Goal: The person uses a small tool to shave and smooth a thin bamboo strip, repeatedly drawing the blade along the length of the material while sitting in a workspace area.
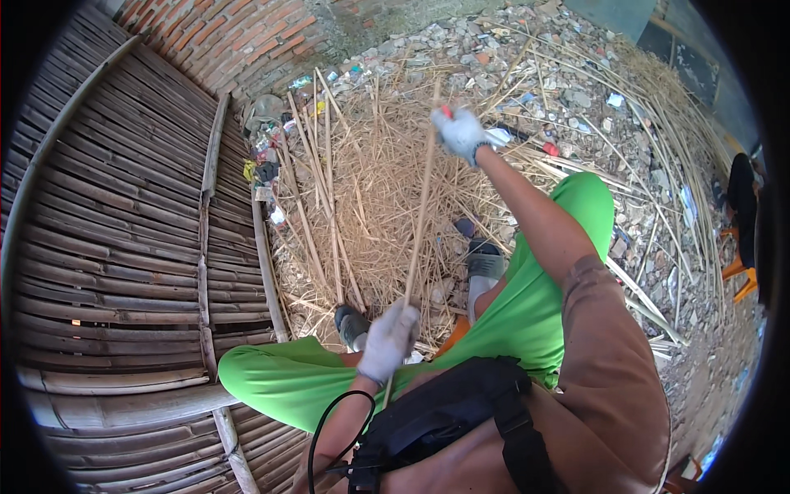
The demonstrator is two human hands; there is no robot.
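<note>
I sit with green-trousered legs apart over a heap of straw-coloured shavings. My left hand, in a white glove, grips the near end of a long thin bamboo strip close to my lap. My right hand, also gloved, is stretched out far ahead and closed on a red-handled tool at the strip's far part; its blade is hidden. The strip runs nearly straight between the two hands.
A slatted bamboo platform fills the left side. Loose bamboo sticks lie on the shavings. Rubble and litter cover the ground beyond, with long strips piled at right. A black chest bag hangs at my front. A brick wall stands behind.
</note>
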